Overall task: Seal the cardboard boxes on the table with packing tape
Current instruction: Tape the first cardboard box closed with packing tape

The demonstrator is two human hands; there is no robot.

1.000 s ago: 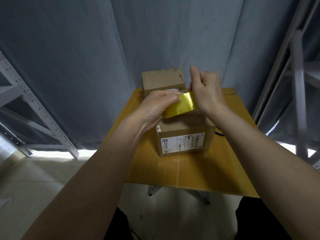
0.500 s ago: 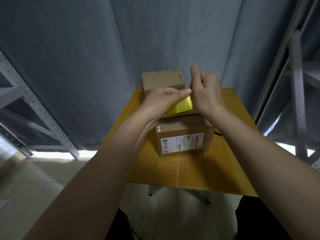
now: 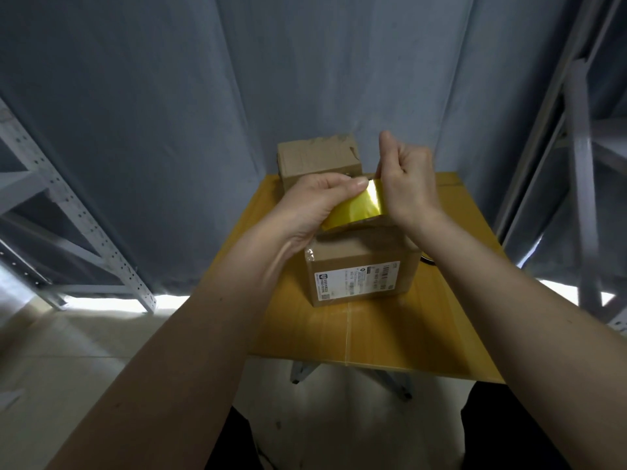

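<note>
Tape (image 3: pixel 356 210), a short yellow glossy strip, is stretched between the two hands above the nearer cardboard box (image 3: pixel 361 266), its long axis running left to right and sloping down toward the left. The left hand (image 3: pixel 319 205) pinches the strip's left end between thumb and fingers; the right hand (image 3: pixel 409 184), fingers curled, grips the right end, thumb up. Both grips are clenched on the tape. The box sits directly beneath the strip on the yellow surface (image 3: pixel 390 337), label facing the person, so the likely next move is straight down onto its top. A second box (image 3: pixel 317 157) stands behind, at the far edge. A dark object (image 3: pixel 428 260), perhaps the tape roll, peeks out right of the near box. Nothing stands between tape and box top.
</note>
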